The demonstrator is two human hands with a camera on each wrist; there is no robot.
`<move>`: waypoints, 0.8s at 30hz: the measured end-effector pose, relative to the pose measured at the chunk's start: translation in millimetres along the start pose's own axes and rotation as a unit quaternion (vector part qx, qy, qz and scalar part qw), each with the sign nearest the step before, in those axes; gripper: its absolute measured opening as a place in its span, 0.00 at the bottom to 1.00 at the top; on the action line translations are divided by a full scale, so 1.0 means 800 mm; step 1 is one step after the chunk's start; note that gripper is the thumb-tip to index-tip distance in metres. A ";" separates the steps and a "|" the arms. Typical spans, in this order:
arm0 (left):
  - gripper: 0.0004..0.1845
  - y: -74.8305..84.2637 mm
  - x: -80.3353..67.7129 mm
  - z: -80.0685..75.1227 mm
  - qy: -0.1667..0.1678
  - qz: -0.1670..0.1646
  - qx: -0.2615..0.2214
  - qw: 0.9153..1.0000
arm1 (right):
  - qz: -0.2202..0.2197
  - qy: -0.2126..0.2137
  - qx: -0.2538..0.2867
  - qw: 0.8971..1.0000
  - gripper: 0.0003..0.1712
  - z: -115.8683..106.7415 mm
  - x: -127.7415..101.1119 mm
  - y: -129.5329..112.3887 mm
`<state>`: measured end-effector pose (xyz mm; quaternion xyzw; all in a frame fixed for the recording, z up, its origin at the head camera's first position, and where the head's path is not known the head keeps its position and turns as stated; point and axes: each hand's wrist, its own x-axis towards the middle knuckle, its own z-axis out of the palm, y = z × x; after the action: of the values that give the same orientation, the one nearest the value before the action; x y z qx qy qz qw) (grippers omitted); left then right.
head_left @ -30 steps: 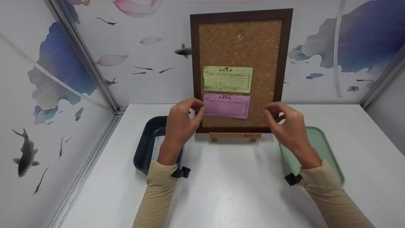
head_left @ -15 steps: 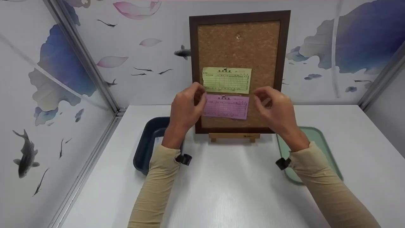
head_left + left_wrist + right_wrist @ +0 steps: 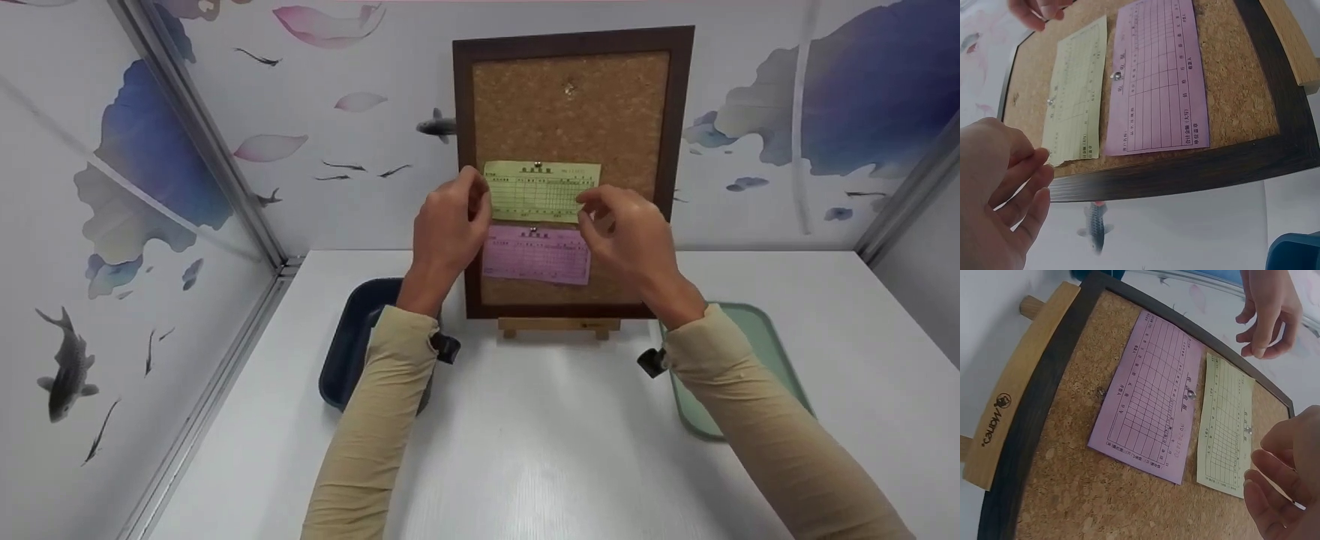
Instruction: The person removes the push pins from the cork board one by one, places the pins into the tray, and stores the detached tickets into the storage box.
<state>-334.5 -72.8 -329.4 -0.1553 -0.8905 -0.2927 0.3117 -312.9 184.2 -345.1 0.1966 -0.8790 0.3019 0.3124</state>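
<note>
A yellow-green form slip [image 3: 541,191] is pinned by a metal pushpin to a framed corkboard [image 3: 570,112]. Just below it hangs a pink form slip [image 3: 536,256], held by its own pin. My left hand [image 3: 452,217], its fingers loosely bent, is at the yellow slip's left edge, over the board's frame. Over the lower right part of that slip is my right hand [image 3: 626,229], thumb and fingers apart. Both wrist views show the yellow slip [image 3: 1075,93] flat between the hands. I see nothing held in either hand.
The corkboard stands on a small wooden easel [image 3: 559,324] against the patterned back wall. A dark blue tray [image 3: 341,360] is at the left, partly behind the left forearm. On the right, a green tray [image 3: 765,337] lies partly under the right forearm. Another pin [image 3: 570,88] sits high on the cork.
Both hands have risen from beside the pink slip to the level of the yellow slip. The right hand has also moved left, toward the slip. The slips stay pinned in place.
</note>
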 end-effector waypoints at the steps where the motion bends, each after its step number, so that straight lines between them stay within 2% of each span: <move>1: 0.05 -0.001 0.002 0.001 0.002 -0.003 0.003 1.000 | 0.000 -0.001 -0.004 1.000 0.13 0.002 0.003 -0.001; 12: 0.04 -0.010 0.018 0.010 0.034 -0.017 0.007 0.999 | -0.002 -0.013 -0.047 0.999 0.15 0.016 0.040 -0.010; 17: 0.05 -0.012 0.023 0.012 0.025 -0.023 0.020 0.999 | 0.011 -0.031 -0.056 0.998 0.16 0.023 0.054 -0.013; 24: 0.07 -0.016 0.031 0.015 0.017 -0.017 0.049 0.999 | 0.012 -0.031 -0.065 0.997 0.15 0.039 0.066 -0.014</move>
<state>-364.8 -72.9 -326.1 -0.1200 -0.9006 -0.2568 0.3296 -358.6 146.9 -324.8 0.1745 -0.9084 0.2417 0.2931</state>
